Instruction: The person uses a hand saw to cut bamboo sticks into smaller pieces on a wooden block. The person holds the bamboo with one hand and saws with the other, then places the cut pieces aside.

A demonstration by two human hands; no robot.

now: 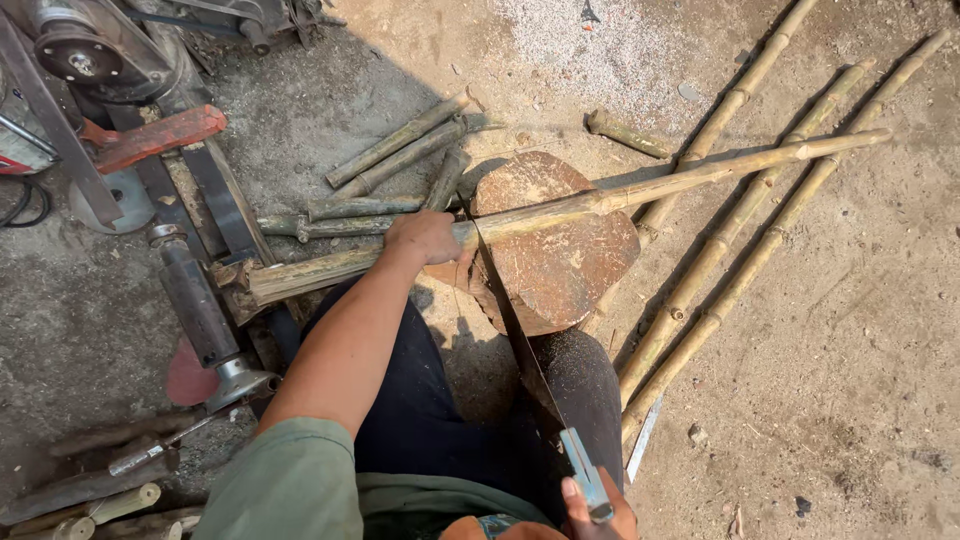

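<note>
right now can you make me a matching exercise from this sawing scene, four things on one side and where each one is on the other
Things
1. left hand
2. right hand
3. wooden block
4. short cut bamboo pieces

Places
A. on the ground beyond the left hand, beside the machine
B. under the long bamboo pole, bearing it
C. at the bottom edge of the view, on the saw's blue handle
D. gripping the long bamboo pole next to the saw blade

The long bamboo pole lies across the block, and the saw blade meets it at the hand.

Pairs: 1-D, 2-C, 3-B, 4-A
</note>
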